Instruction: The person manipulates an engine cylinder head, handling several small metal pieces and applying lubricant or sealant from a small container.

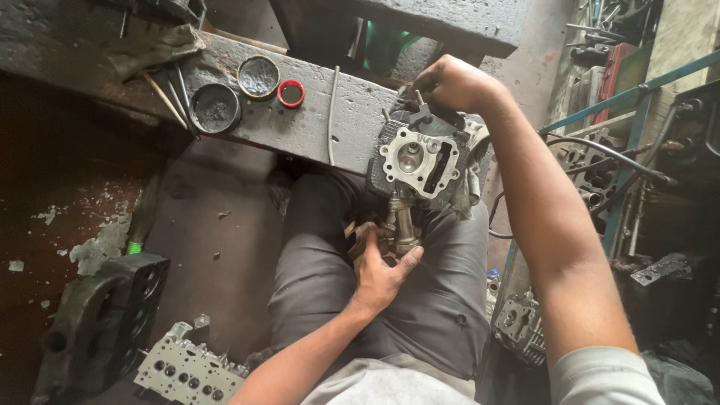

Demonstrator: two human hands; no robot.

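Observation:
A small grey finned engine cylinder head (420,161) rests on my lap, its machined face with a round chamber turned up. My right hand (450,82) is closed on the far top edge of the head, by a thin stud or tool tip. My left hand (382,270) grips a cylindrical metal tool (405,225) that stands against the near side of the head. A dirty rag (472,176) hangs beside the head on the right.
A worn wooden bench (315,124) lies ahead with two round grease tins (216,107) (259,76), a small red cap (291,93), thin rods and a white tube. Larger cylinder heads (187,371) (101,322) lie on the floor at left. Engine parts and cables crowd the right.

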